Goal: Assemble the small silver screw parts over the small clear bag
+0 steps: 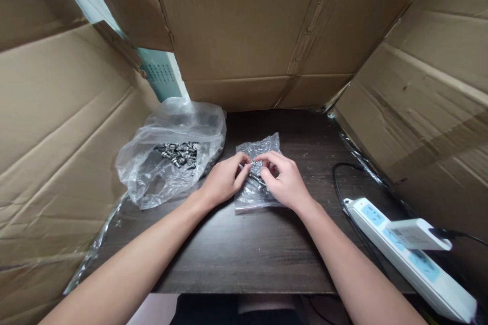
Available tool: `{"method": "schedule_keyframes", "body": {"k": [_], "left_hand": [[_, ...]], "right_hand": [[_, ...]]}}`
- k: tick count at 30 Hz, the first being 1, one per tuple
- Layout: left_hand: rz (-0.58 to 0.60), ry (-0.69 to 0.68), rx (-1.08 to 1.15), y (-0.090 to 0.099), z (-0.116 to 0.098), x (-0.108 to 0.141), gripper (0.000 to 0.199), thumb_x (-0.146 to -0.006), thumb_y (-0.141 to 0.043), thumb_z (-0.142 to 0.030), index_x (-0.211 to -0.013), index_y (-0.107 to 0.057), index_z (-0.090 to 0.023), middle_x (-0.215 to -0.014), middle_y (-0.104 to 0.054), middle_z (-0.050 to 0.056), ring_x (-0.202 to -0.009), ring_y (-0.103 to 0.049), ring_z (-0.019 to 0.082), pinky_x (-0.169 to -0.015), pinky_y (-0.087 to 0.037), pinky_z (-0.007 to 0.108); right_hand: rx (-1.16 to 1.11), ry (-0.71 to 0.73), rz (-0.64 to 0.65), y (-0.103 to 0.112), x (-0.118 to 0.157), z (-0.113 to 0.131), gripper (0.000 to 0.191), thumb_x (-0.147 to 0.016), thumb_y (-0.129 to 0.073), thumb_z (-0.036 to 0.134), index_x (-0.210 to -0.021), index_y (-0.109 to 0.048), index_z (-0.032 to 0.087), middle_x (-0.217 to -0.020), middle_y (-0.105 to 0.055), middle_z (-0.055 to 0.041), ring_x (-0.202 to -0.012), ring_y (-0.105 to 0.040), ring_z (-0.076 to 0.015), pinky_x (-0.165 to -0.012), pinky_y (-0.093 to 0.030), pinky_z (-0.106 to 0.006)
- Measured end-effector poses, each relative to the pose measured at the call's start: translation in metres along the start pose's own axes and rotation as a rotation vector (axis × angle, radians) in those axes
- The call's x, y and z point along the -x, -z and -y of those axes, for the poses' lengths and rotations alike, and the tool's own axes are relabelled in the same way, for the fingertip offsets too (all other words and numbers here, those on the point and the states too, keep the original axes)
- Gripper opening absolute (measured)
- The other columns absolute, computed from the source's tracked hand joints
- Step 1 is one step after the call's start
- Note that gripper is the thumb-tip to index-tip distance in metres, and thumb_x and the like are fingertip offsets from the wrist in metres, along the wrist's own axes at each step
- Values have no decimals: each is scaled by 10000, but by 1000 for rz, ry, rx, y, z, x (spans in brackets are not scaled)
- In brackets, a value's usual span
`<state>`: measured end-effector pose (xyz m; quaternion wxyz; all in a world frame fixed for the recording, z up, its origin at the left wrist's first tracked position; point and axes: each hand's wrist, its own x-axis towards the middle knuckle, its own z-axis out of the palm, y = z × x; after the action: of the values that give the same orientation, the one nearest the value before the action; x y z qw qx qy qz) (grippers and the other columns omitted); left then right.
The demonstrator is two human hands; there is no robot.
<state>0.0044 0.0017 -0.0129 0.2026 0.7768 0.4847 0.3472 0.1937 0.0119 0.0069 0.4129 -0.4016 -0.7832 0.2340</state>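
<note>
Over a small clear plastic bag (249, 202) on the dark table, my two hands face each other. My left hand (227, 175) pinches a small metal bolt (253, 163) between thumb and fingertips. The index fingertip of my right hand (284, 179) touches the bolt's other end, and its other fingers are curled, with what they hold partly hidden. Below the fingertips, a longer metal screw (258, 179) lies on the small bag. To the left, a large open plastic bag (147, 175) contains several metal bolts (181, 155).
Cardboard walls (244, 25) enclose the dark table (247, 254) at the back and both sides. A white power strip (419, 269) with a plugged-in white adapter (417, 233) and a black cable (335, 183) lies at the right.
</note>
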Motion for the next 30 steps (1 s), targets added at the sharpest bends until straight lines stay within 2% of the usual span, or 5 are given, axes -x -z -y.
{"method": "schedule_keyframes", "body": {"k": [5,18,22,30], "left_hand": [[-5,-5,9,1,0,1,146,-1015,-493,-292,-1069,-580,-189,-981,-704,42,-827,-661,185,-731,-463,296],[-3,-42,6,0,1,-1,144,-1012,-502,-289,-1071,-577,-181,-938,-693,44,-772,-640,169,-674,-447,275],[-15,-46,17,0,1,-1,135,-1008,-508,-285,-1061,-578,-181,-950,-698,45,-788,-645,168,-673,-452,266],[-45,-27,44,-1,0,-1,128,-970,-571,-280,-1038,-592,-174,-899,-697,34,-702,-629,137,-630,-474,245]], "right_hand": [[2,9,-50,0,0,1,232,-843,-520,101,-931,-718,183,-768,-589,-7,-665,-529,-140,-650,-444,-288],[50,-59,9,-4,-1,-2,156,-871,-567,164,-947,-701,185,-795,-602,-10,-673,-538,-140,-662,-435,-290],[84,-60,24,-5,-1,-1,134,-891,-578,204,-957,-694,184,-815,-613,-17,-704,-551,-148,-678,-430,-292],[131,-53,47,-7,1,-2,100,-904,-556,201,-949,-643,182,-864,-642,-32,-758,-577,-163,-703,-429,-298]]}}
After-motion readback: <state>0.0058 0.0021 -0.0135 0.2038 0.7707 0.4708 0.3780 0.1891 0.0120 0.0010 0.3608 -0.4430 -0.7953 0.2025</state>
